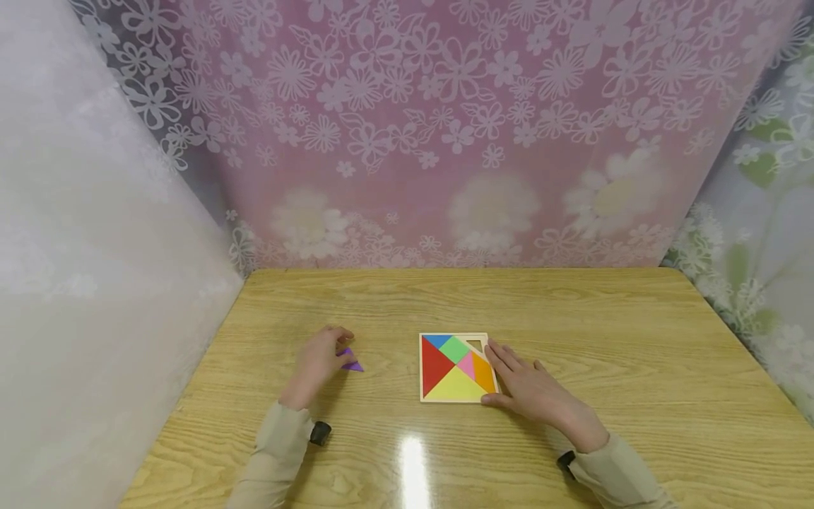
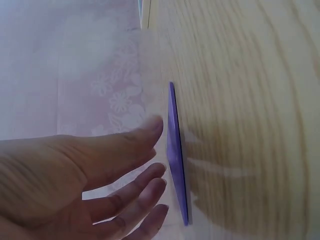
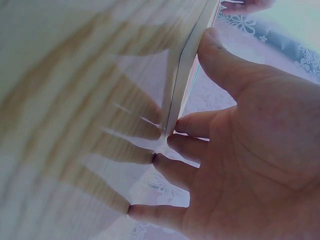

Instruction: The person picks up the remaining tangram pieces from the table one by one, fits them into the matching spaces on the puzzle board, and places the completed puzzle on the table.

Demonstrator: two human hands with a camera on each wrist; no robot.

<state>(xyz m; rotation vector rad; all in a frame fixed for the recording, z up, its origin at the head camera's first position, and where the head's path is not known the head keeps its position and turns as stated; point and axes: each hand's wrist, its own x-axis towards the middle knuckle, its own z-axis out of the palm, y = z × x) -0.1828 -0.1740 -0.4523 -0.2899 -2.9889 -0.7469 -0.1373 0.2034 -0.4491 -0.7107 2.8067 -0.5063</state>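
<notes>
A square wooden tangram tray (image 1: 451,402) lies flat with red, yellow, blue, green, pink and orange pieces in it. At its upper right corner is a bare triangular gap (image 1: 474,346). My right hand (image 1: 531,389) rests with spread, fairly straight fingers along the right edge of the tray, touching its side (image 3: 175,95). To the left, a purple triangle (image 1: 352,365) lies on the table. My left hand (image 1: 314,360) is over it; in the left wrist view the thumb and loosely bent fingers are close beside the triangle (image 2: 175,150), without a visible grip.
The wood-grain table (image 1: 572,304) carries the tray and the triangle. A pink flowered cloth (image 1: 394,141) hangs behind its far edge, with pale cloth at the left and right sides. A bright reflection shows on the near tabletop.
</notes>
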